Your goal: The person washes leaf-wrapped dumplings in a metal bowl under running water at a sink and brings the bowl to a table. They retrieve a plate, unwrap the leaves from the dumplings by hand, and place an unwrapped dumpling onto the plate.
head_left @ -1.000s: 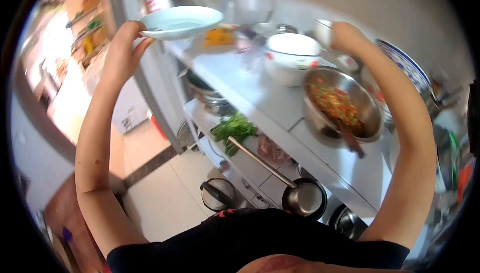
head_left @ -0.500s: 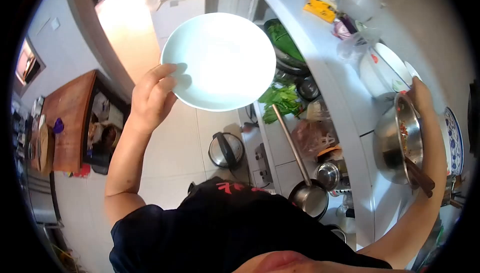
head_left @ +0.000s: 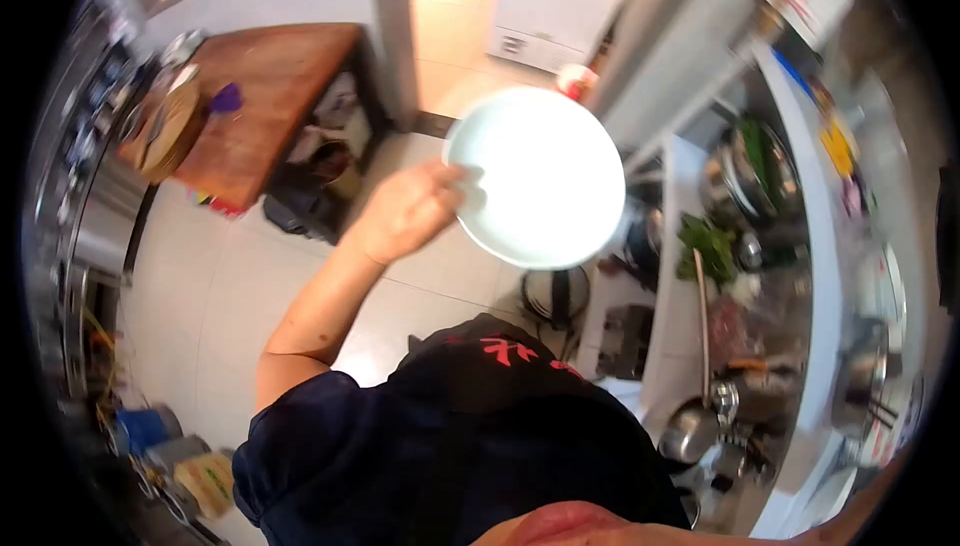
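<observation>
My left hand (head_left: 408, 211) grips a round white plate (head_left: 540, 178) by its left rim, fingers over the edge and the bare upper face showing. The plate is held up in the air in front of my dark shirt. Part of my right arm (head_left: 880, 496) shows at the lower right edge, but the right hand itself is out of sight. On the counter at the far right stand a steel bowl (head_left: 862, 361) and a white bowl (head_left: 882, 286).
A wooden table (head_left: 285, 86) with a round chopping board (head_left: 172, 131) stands at the left. An electric cooker (head_left: 553, 294) sits on the floor below the plate. Shelves at right hold leafy greens (head_left: 708, 249) and a long-handled ladle (head_left: 690, 430). Beyond the doorway is a white cabinet (head_left: 556, 11).
My view has swung left toward the wooden table. The plate is still in my left hand. My right hand, earlier by the bowls on the counter, has left the view.
</observation>
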Demonstrator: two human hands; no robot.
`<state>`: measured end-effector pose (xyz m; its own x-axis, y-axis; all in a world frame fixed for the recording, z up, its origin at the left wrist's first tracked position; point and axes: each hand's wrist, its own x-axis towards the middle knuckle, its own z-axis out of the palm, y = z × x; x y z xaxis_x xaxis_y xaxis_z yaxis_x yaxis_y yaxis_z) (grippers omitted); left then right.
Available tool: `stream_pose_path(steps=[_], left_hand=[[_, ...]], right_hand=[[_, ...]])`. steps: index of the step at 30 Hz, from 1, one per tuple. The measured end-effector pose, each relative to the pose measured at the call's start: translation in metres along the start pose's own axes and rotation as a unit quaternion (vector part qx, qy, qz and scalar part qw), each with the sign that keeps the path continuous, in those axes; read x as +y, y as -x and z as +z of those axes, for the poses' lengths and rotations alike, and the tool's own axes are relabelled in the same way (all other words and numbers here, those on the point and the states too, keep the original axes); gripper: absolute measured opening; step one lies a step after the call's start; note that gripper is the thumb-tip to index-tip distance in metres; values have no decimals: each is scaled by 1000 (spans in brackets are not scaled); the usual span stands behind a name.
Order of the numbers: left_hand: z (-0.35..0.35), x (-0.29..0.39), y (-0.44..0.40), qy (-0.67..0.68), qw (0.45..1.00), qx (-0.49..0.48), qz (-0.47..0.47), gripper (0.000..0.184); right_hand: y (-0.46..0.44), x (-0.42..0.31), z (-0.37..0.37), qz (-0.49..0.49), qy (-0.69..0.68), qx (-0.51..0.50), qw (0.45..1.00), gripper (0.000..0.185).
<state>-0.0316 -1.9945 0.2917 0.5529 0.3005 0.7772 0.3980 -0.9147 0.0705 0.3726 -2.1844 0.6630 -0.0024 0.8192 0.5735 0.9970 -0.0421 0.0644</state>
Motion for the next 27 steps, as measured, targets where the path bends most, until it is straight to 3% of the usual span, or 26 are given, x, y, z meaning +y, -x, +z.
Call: stream_pose_path(steps=[3, 4, 5, 6, 7, 12, 16, 19, 22, 23, 27], left_hand=[[-50, -7, 59, -13, 998, -23, -49, 17], [-66, -6, 79, -8, 997, -30, -75, 17], [-84, -8, 104, 29, 988, -63, -139, 20], [-106, -12, 117, -29, 996, -34, -72, 20], [-122, -15, 136, -45, 995, -25, -84, 18], [-179, -34, 206, -85, 987, -8, -135, 24], [-209, -64, 259, -88, 976, 11, -197, 18], [-227, -81, 292, -111, 964, 8, -241, 17], [-267, -99, 327, -147, 933, -12, -328, 18], [-272, -98, 351, -123, 890, -8, -439, 24], [-345, -105, 395, -302, 828, 39, -470, 33]], right_hand=[[-1, -106, 112, -55, -65, -156, 984, 35], [0, -141, 147, -175, -45, -182, 967, 39], [2, -176, 181, -193, -47, -221, 955, 40], [2, -209, 211, -213, -46, -260, 941, 42], [4, -236, 238, -219, -102, -306, 921, 45], [23, -339, 375, -127, -368, -495, 777, 48], [51, -446, 451, -6, -572, -571, 590, 42], [51, -510, 498, 2, -579, -621, 528, 38], [13, -609, 498, -84, -539, -686, 481, 32], [4, -643, 507, -100, -528, -707, 461, 30], [-7, -810, 528, -209, -505, -755, 363, 29]])
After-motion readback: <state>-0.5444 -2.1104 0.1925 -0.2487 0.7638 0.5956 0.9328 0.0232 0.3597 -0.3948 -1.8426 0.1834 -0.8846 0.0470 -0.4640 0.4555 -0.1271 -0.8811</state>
